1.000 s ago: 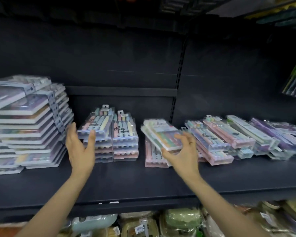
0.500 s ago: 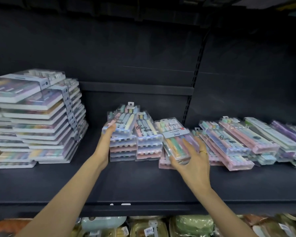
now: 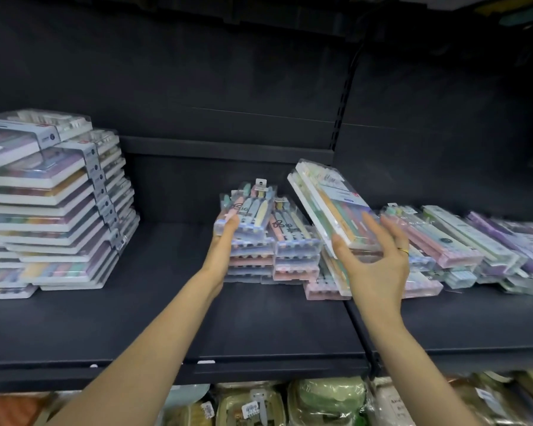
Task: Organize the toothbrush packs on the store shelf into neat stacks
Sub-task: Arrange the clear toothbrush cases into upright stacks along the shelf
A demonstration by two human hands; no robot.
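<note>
On shelf (image 3: 173, 318), two neat stacks (image 3: 270, 241), left hand (image 3: 223, 244) gripping one, right hand (image 3: 371, 259) holding one pack (image 3: 330, 199)

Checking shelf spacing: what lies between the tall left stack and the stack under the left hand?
Head view: only bare black shelf between tall stack and that stack.
</note>
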